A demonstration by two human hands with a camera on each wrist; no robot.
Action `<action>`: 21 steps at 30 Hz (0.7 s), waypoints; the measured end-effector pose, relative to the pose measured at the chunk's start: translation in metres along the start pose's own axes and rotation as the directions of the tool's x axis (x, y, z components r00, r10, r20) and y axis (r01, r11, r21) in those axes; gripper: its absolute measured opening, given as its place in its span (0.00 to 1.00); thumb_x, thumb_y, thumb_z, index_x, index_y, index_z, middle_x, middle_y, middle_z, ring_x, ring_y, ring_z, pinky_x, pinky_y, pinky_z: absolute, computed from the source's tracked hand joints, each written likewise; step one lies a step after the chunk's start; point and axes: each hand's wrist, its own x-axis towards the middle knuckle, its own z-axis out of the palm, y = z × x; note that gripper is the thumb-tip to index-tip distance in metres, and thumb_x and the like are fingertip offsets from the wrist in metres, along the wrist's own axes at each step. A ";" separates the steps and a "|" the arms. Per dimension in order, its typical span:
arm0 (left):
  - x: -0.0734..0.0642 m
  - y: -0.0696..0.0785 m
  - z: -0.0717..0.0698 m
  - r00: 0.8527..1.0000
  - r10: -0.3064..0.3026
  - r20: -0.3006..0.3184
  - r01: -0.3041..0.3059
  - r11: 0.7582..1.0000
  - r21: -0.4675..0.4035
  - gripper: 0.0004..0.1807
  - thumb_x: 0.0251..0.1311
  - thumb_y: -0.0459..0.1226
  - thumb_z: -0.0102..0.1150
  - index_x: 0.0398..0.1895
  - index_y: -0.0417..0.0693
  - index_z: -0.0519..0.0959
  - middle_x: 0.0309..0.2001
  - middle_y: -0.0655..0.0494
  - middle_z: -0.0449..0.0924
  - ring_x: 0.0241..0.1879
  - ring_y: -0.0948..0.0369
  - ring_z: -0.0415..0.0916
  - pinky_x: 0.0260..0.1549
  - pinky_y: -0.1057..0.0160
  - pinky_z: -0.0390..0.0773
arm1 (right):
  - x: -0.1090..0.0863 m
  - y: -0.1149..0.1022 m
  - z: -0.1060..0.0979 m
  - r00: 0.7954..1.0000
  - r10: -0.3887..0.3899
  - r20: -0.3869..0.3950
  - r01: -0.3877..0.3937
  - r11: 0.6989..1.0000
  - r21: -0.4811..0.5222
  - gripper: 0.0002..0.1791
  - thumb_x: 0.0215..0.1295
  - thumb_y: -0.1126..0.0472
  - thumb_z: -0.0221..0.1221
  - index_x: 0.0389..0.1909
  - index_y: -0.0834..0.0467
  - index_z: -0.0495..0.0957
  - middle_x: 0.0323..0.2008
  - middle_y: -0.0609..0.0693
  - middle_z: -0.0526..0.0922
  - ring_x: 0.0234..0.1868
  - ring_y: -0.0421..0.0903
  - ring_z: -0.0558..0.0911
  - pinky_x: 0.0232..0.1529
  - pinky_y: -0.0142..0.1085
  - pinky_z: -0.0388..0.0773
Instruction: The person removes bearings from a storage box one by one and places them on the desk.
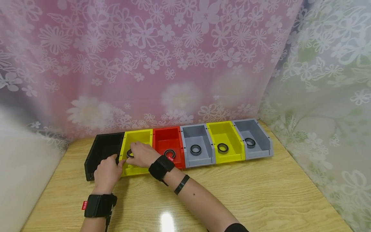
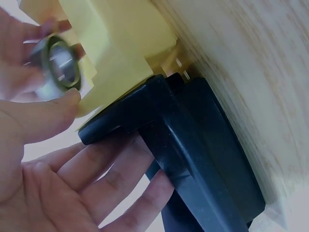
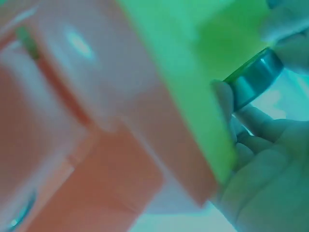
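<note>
In the head view we saw six bins joined in a row on the wooden table (image 1: 246, 199), running from about eight o'clock to nearly four. The right hand (image 1: 144, 155) pinched a metal ring (image 3: 256, 79) by its edge, the grip narrow; the ring was at nine o'clock from that hand, within the first yellow bin (image 1: 139, 134), and tilted. The left hand (image 1: 108, 173) straddled the wall between that bin and the black bin (image 1: 91, 153), its thumb spread wide and its loosely extended fingers touching the black plastic. Its thumb tip was just beside the ring; we could not tell whether they touched.

Toward three o'clock, four more bins each held one ring, lying flat: the red bin (image 1: 166, 132), the middle gray bin (image 1: 194, 129), the second yellow bin (image 1: 220, 127) and the far gray bin (image 1: 247, 125). By our reading those four were settled, and only the pinched ring was unfinished, not yet let go; we could not tell whether it was being lifted or set down. The black bin was too dark inside to judge.
</note>
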 end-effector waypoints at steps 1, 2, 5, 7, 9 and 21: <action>0.000 0.000 0.000 1.000 0.004 -0.001 -0.004 1.000 -0.002 0.27 0.71 0.38 0.62 0.61 0.20 0.73 0.53 0.20 0.77 0.42 0.31 0.82 0.38 0.36 0.82 | -0.002 0.000 -0.003 1.000 -0.007 -0.008 0.007 1.000 0.023 0.21 0.70 0.47 0.61 0.52 0.58 0.75 0.35 0.46 0.72 0.32 0.39 0.73 0.31 0.24 0.70; 0.000 0.000 0.000 1.000 0.007 -0.002 -0.007 1.000 -0.004 0.27 0.71 0.38 0.62 0.61 0.20 0.73 0.53 0.20 0.77 0.41 0.31 0.82 0.37 0.36 0.82 | -0.004 -0.001 -0.006 1.000 -0.012 -0.015 0.013 0.999 0.042 0.21 0.70 0.48 0.61 0.53 0.59 0.75 0.35 0.46 0.72 0.32 0.38 0.73 0.30 0.23 0.70; 0.001 0.000 -0.001 1.000 0.010 0.001 -0.010 1.000 -0.007 0.27 0.71 0.38 0.62 0.61 0.20 0.73 0.54 0.20 0.77 0.42 0.31 0.82 0.37 0.36 0.82 | -0.011 -0.002 -0.017 0.999 -0.022 -0.038 0.024 0.998 0.056 0.22 0.70 0.48 0.60 0.54 0.59 0.76 0.37 0.46 0.72 0.32 0.38 0.74 0.30 0.22 0.70; 0.002 0.000 -0.001 1.000 0.011 0.006 -0.011 1.000 -0.007 0.28 0.71 0.38 0.62 0.61 0.20 0.73 0.53 0.20 0.77 0.41 0.31 0.82 0.36 0.36 0.82 | -0.017 -0.002 -0.025 0.998 -0.024 -0.053 0.027 0.998 0.052 0.21 0.70 0.47 0.60 0.53 0.59 0.77 0.37 0.46 0.73 0.31 0.37 0.74 0.30 0.22 0.71; 0.003 0.000 -0.002 1.000 0.011 0.011 -0.011 1.000 -0.006 0.28 0.71 0.39 0.63 0.60 0.20 0.73 0.53 0.20 0.77 0.40 0.31 0.82 0.36 0.36 0.82 | -0.022 -0.003 -0.032 0.997 -0.031 -0.072 0.034 0.999 0.034 0.20 0.69 0.47 0.59 0.51 0.58 0.79 0.36 0.45 0.73 0.30 0.37 0.73 0.28 0.23 0.70; 0.011 0.002 -0.008 0.999 -0.011 0.046 0.011 1.000 0.000 0.27 0.71 0.36 0.61 0.63 0.20 0.72 0.55 0.21 0.76 0.42 0.33 0.82 0.40 0.36 0.82 | -0.048 -0.018 -0.059 0.994 -0.078 -0.078 0.077 0.997 -0.011 0.20 0.71 0.42 0.57 0.45 0.55 0.78 0.31 0.42 0.72 0.25 0.36 0.72 0.23 0.23 0.68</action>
